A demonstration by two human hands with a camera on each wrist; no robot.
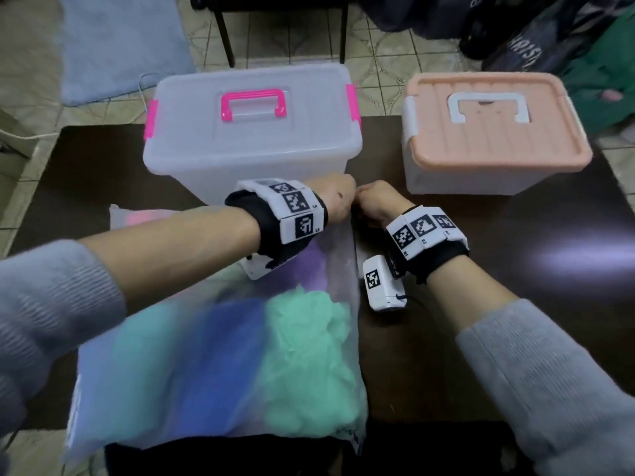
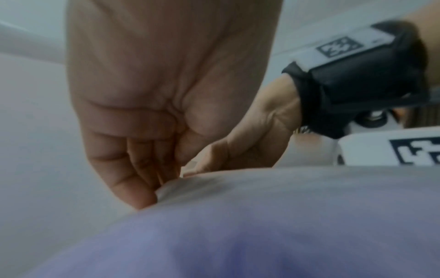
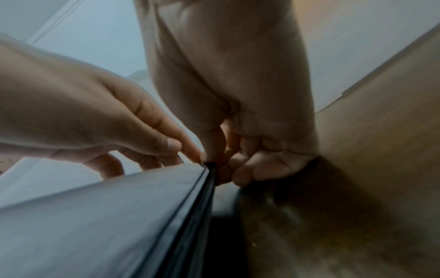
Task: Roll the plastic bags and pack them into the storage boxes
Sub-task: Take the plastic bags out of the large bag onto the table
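Observation:
A large frosted zip bag lies on the dark table, stuffed with crumpled green, blue and purple plastic bags. Both hands meet at its far right corner, in front of the clear box. My left hand pinches the bag's edge with curled fingers. My right hand pinches the dark zip strip at the same corner. A clear storage box with a pink handle stands shut behind the hands. A white box with a peach lid stands shut at the back right.
The dark table is bare to the right of the bag. Beyond its far edge lie a tiled floor, a blue mat, black chair legs and dark bags.

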